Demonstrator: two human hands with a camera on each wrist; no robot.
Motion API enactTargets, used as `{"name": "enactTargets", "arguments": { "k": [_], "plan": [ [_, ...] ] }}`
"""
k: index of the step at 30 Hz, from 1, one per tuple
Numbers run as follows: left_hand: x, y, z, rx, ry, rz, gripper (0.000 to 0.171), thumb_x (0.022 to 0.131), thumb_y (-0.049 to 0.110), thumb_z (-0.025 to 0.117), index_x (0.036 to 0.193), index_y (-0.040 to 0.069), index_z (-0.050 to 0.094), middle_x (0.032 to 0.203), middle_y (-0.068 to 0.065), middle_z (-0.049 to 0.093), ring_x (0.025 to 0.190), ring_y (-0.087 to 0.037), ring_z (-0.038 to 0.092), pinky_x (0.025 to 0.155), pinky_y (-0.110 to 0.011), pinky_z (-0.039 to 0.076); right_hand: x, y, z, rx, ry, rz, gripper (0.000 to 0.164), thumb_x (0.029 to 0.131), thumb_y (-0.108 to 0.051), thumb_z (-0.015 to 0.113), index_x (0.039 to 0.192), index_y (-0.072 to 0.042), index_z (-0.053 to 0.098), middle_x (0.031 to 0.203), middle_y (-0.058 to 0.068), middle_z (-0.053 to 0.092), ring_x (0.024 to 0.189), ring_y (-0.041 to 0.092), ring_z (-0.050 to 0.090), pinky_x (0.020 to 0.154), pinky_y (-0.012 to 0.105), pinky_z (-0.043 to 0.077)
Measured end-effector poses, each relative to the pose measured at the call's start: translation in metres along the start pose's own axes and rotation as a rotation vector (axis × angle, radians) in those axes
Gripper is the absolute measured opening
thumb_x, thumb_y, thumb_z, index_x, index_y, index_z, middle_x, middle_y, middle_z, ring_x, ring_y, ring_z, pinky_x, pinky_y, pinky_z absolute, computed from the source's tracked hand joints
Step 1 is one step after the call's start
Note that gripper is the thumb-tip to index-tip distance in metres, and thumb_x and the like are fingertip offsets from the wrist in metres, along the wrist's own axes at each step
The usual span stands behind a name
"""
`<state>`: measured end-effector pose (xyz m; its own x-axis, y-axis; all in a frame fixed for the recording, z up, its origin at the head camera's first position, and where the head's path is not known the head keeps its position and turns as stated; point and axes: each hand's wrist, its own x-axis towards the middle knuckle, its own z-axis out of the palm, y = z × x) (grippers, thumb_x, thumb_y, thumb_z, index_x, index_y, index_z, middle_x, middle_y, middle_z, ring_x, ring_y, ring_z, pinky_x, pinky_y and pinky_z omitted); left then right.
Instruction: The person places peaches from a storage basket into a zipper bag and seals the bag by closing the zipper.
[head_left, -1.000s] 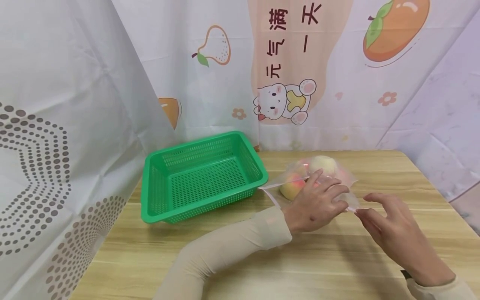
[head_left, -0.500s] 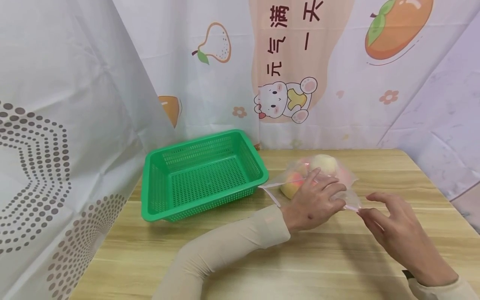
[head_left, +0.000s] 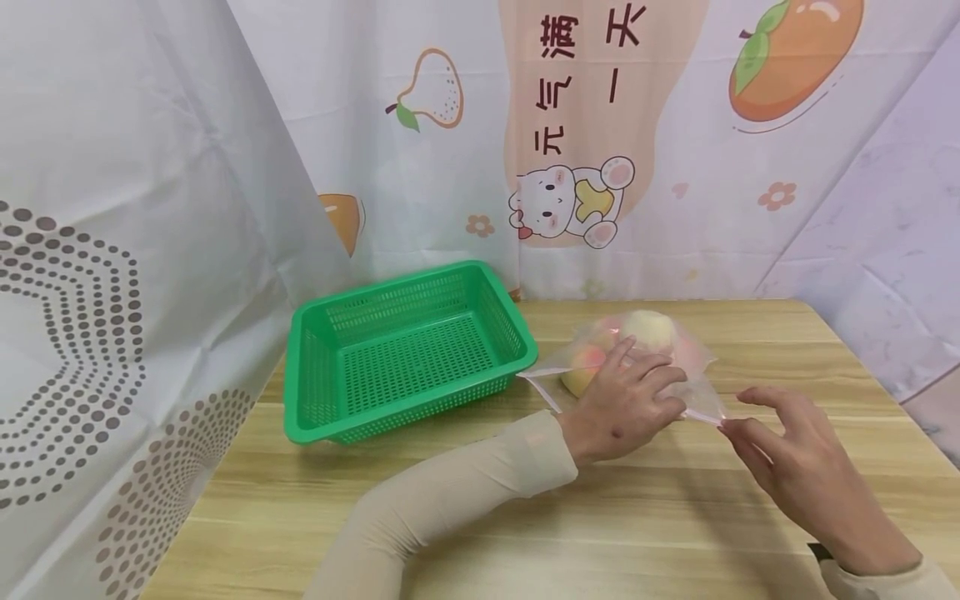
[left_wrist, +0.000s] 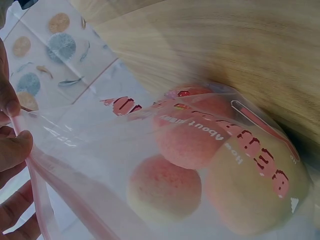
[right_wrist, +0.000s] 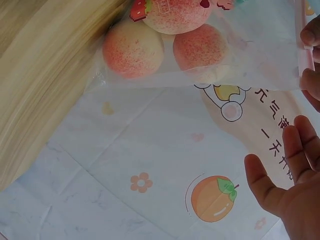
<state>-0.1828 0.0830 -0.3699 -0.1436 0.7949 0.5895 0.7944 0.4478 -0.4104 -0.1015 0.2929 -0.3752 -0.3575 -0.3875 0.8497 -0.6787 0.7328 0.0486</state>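
A clear zip bag [head_left: 697, 392] with a pink zip strip and red print lies on the table, several peaches inside. Pink-and-cream peaches [right_wrist: 133, 49] show through the plastic in the right wrist view. A larger yellowish one [left_wrist: 257, 185] shows in the left wrist view. My left hand [head_left: 626, 408] lies over the bag's front side, fingers spread across it, pinching the zip strip near its right part. With thumb and forefinger my right hand [head_left: 787, 467] pinches the bag's right corner; its other fingers [right_wrist: 257, 175] are loosely extended.
Left of the bag stands a green plastic basket [head_left: 412, 367] with nothing in it, its right corner near the bag's left corner. A printed curtain [head_left: 442, 183] hangs behind the wooden table [head_left: 600, 533], and a dotted white cloth [head_left: 172, 275] hangs at the left.
My left hand has slid slightly left along the bag's edge. My right hand has shifted slightly right with the corner, widening the gap between the hands. The basket stays put.
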Motion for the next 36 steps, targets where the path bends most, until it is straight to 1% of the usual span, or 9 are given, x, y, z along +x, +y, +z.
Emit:
{"name": "enactTargets", "arguments": {
  "k": [10,20,31,36],
  "plan": [
    [-0.003,-0.002,0.0,0.006,-0.01,-0.001,0.019,0.101,0.032,0.055,0.092,0.031,0.072,0.121,0.009,0.066,0.123,-0.016,0.055,0.113,-0.052,0.031,-0.002,0.001,-0.001,-0.017,-0.012,0.017,0.054,0.107,-0.043,0.043,0.071,-0.009,0.066,0.095,0.025,0.061,0.082,0.044,0.054,0.068,0.04,0.033],
    [-0.007,-0.002,0.001,0.007,0.005,0.002,0.02,0.102,0.029,0.054,0.091,0.029,0.071,0.118,0.008,0.066,0.123,-0.016,0.056,0.111,-0.054,0.034,-0.005,0.002,-0.002,-0.027,-0.02,0.023,0.055,0.107,-0.044,0.043,0.071,-0.01,0.066,0.095,0.024,0.061,0.081,0.043,0.054,0.068,0.04,0.032],
    [-0.01,-0.004,0.002,0.035,0.028,0.001,0.02,0.102,0.027,0.054,0.089,0.028,0.07,0.114,0.008,0.067,0.119,-0.015,0.057,0.11,-0.05,0.034,-0.004,0.003,-0.003,-0.039,-0.007,0.022,0.055,0.106,-0.045,0.043,0.071,-0.01,0.066,0.095,0.024,0.061,0.08,0.043,0.054,0.067,0.04,0.032],
    [-0.011,-0.005,0.002,0.043,0.048,0.001,0.022,0.101,0.026,0.054,0.087,0.029,0.071,0.112,0.009,0.067,0.116,-0.015,0.058,0.109,-0.05,0.036,-0.004,0.003,-0.003,-0.045,-0.014,0.025,0.055,0.106,-0.045,0.042,0.071,-0.01,0.065,0.096,0.024,0.061,0.081,0.044,0.054,0.066,0.042,0.033]
  ]
}}
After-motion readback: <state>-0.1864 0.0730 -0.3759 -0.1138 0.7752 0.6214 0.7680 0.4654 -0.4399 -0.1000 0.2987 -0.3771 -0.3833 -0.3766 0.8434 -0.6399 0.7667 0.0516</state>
